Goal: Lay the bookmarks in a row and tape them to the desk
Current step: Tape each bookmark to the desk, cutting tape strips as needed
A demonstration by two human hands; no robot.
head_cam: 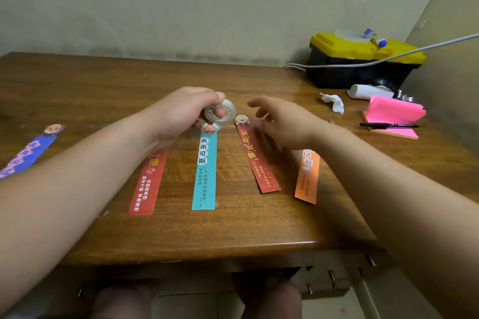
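Forearms come in from both lower corners over the near edge of the bench [233,225]. Between them four bookmarks lie in a rough row, each apart from its neighbour: a red bookmark [146,184], a teal bookmark [204,171], a dark red bookmark [256,158] and an orange bookmark [308,176]. The dark red one is tilted, and the arms hide the tops of the red and orange ones. A purple bookmark [26,153] lies slanted, well apart at the far left and out of the row.

The step in hand looks like drawing a strip off the tape roll [220,111]. To do it well, I judge the right hand [282,124] should find the loose end with a fingernail and pull a short strip straight out while the left hand [181,111] steadies the roll. A clean tear would stop the strip curling back on itself. Whether any bookmark is taped already I cannot tell, since clear tape would hardly show. The purple one needs bringing in and the dark red one straightening.

The left hand's grip is closed on the roll, which it holds just above the teal bookmark's top, with a fingertip through the core and the thumb on the rim. The right hand's grip is loosely spread, fingers half bent toward the roll and holding nothing. It is blurred and sits just beside the roll, seemingly not touching it.
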